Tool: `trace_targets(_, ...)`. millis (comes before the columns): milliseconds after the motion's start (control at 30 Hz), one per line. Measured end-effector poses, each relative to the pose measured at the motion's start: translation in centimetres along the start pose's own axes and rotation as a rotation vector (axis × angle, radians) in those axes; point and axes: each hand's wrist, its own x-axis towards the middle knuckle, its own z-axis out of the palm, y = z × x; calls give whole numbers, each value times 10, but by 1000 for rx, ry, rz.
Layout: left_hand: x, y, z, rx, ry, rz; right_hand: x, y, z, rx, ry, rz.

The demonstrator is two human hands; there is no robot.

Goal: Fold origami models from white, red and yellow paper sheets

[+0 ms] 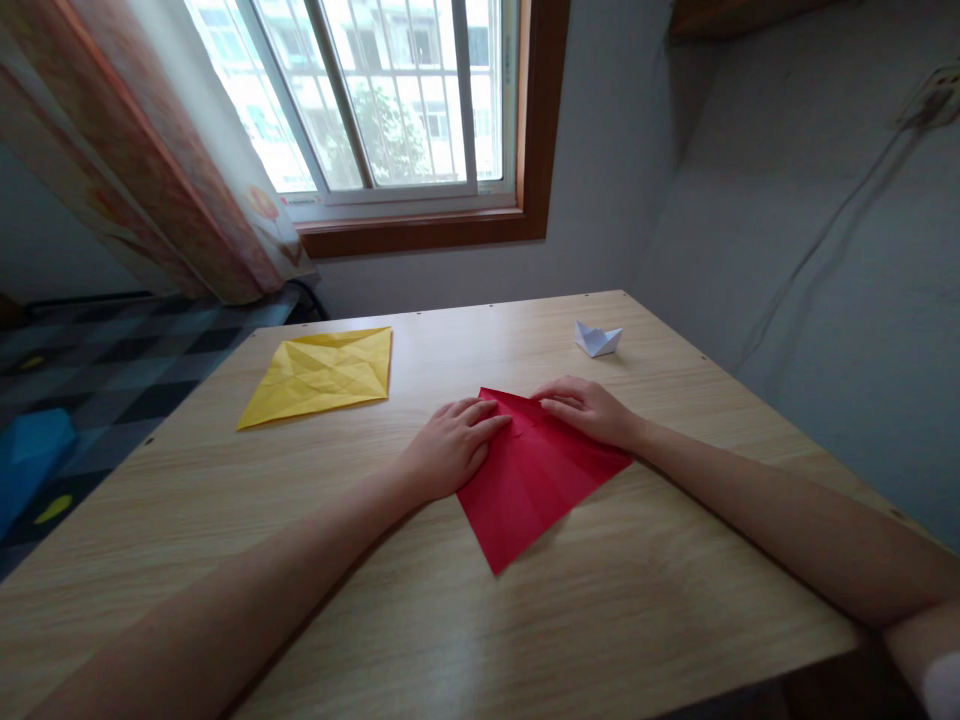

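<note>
A creased red sheet of paper (536, 480) lies at an angle on the table, one corner pointing toward me. Along its far right edge runs a folded strip. My left hand (457, 445) rests flat on the paper's left side, fingers stretched out over it and pressing it down. At the far right edge, my right hand (585, 408) has its fingers closed on the folded strip. Part of that fold is hidden under the fingers.
A creased yellow sheet of paper (322, 375) lies at the table's back left. A small white paper boat (598, 340) stands near the back right. The wooden table (420, 620) meets walls at the back and right; a patterned bed (150, 350) is on the left.
</note>
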Motion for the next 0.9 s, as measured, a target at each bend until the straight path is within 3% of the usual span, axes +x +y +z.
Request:
trace_targets(200, -1, -2, 2, -2, -3, 2, 1, 5, -6, 565, -33, 314)
trace_targets(333, -1, -3, 2, -16, 1, 13, -1, 4, -5, 724, -98, 428)
trace_targets(600, 0, -4, 2, -42, -16, 37, 1, 6, -7, 469, -114, 215)
trace_targets(900, 0, -2, -1, -75, 11, 50, 2, 1, -6, 430, -164, 53)
